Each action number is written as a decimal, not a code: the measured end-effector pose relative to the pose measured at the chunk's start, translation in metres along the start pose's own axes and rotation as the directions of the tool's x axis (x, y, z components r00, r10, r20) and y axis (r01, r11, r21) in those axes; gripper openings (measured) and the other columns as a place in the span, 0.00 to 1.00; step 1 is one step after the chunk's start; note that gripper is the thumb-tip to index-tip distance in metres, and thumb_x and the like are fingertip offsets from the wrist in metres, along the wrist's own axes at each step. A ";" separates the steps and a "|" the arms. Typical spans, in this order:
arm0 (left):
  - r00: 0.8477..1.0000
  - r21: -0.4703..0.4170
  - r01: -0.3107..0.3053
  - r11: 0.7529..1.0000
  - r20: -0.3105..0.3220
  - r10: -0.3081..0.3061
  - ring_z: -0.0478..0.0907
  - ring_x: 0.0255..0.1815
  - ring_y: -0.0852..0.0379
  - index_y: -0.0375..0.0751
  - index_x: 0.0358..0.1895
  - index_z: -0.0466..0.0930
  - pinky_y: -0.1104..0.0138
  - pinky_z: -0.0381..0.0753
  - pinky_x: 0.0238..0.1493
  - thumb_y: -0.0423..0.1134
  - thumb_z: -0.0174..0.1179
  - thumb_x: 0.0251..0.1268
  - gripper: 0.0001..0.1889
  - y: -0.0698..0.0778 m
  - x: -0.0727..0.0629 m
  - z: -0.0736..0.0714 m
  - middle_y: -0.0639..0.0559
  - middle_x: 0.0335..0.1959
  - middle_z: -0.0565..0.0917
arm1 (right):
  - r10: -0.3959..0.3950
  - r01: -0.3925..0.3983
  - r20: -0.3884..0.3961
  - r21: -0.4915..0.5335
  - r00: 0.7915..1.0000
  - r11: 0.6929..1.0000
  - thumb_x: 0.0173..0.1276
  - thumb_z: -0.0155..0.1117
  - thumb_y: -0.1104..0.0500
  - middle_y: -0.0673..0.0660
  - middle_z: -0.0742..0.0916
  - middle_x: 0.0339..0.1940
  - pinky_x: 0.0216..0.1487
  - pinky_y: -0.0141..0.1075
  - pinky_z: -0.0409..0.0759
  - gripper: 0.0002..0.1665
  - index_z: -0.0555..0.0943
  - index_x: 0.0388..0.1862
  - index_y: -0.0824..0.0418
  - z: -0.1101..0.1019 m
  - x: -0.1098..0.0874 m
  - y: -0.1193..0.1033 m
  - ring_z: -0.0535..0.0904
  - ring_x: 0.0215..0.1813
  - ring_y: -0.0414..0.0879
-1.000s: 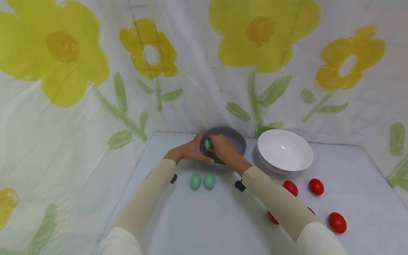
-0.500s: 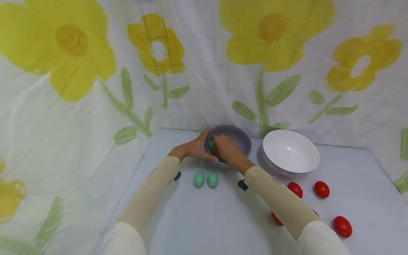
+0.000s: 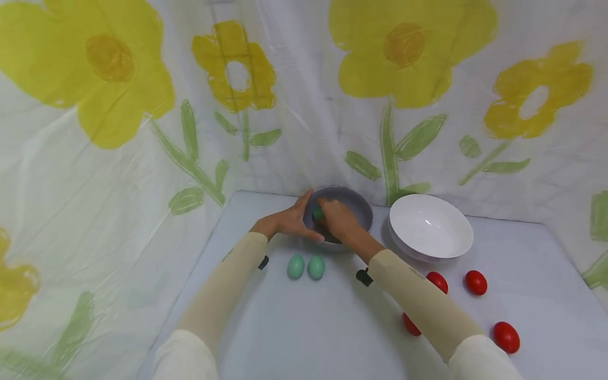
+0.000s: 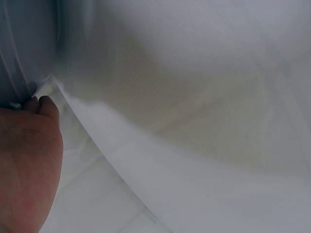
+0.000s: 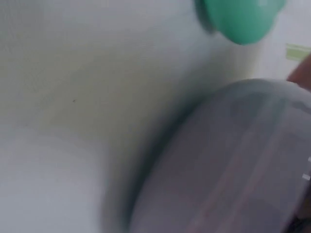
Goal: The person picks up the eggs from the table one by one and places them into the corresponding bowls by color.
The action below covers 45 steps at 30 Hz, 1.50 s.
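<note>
Reaching into the grey bowl [image 3: 359,203], my right hand [image 3: 338,217] holds a green egg [image 3: 317,212] near the bowl's left inner wall. The fingers partly cover that egg. My left hand [image 3: 287,219] grips the bowl's left side, its thumb along the front and its fingers toward the back. The left wrist view has the left hand [image 4: 29,165] with fingertips at the bowl's outer wall [image 4: 24,48]. Two more green eggs, a left one [image 3: 295,267] and a right one [image 3: 315,267], lie side by side in front of the bowl.
A white bowl [image 3: 429,227] stands to the right of the grey one. Several red eggs lie in front of it, including one by the right sleeve [image 3: 437,281] and one farther right [image 3: 506,337]. A flower-patterned curtain [image 3: 304,132] hangs behind the table.
The head view has shifted slightly. My right hand with the green egg has sunk a little deeper into the grey bowl, while the left hand keeps its hold on the bowl.
</note>
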<state>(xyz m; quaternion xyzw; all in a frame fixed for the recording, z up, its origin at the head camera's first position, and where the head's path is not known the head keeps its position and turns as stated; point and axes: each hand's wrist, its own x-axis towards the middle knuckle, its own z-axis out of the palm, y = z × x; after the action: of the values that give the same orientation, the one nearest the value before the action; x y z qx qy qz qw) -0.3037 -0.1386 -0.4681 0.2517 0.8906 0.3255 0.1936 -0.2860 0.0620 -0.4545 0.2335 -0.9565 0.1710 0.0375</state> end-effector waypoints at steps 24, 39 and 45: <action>1.000 -0.007 -0.007 1.000 -0.026 0.006 0.32 0.88 0.49 0.53 0.86 0.19 0.49 0.46 0.85 0.76 0.77 0.41 0.83 0.009 0.004 -0.012 0.48 0.89 0.30 | -0.101 0.204 -0.319 0.309 0.942 0.929 0.69 0.78 0.47 0.50 0.90 0.60 0.53 0.46 0.87 0.32 0.82 0.70 0.50 -0.063 -0.118 -0.020 0.90 0.54 0.47; 1.000 -0.004 0.010 1.000 -0.023 -0.010 0.32 0.88 0.47 0.52 0.86 0.19 0.47 0.46 0.84 0.76 0.78 0.40 0.84 0.003 0.000 -0.008 0.46 0.89 0.30 | -0.045 0.044 -0.006 0.329 0.999 0.943 0.60 0.85 0.52 0.56 0.87 0.64 0.66 0.47 0.81 0.42 0.78 0.71 0.60 0.014 -0.134 -0.041 0.83 0.64 0.50; 1.000 -0.019 0.005 1.000 -0.017 -0.005 0.32 0.88 0.47 0.50 0.86 0.20 0.47 0.47 0.84 0.77 0.78 0.39 0.85 0.001 -0.002 0.000 0.46 0.89 0.30 | -0.037 0.034 0.006 0.315 0.999 0.949 0.60 0.85 0.53 0.56 0.87 0.63 0.67 0.48 0.80 0.39 0.81 0.68 0.62 0.024 -0.133 -0.042 0.83 0.65 0.49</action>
<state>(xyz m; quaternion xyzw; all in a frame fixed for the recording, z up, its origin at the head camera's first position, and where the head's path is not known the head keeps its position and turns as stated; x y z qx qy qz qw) -0.3013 -0.1390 -0.4671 0.2449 0.8897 0.3357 0.1893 -0.1481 0.0760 -0.4844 0.2547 -0.9129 0.3189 -0.0030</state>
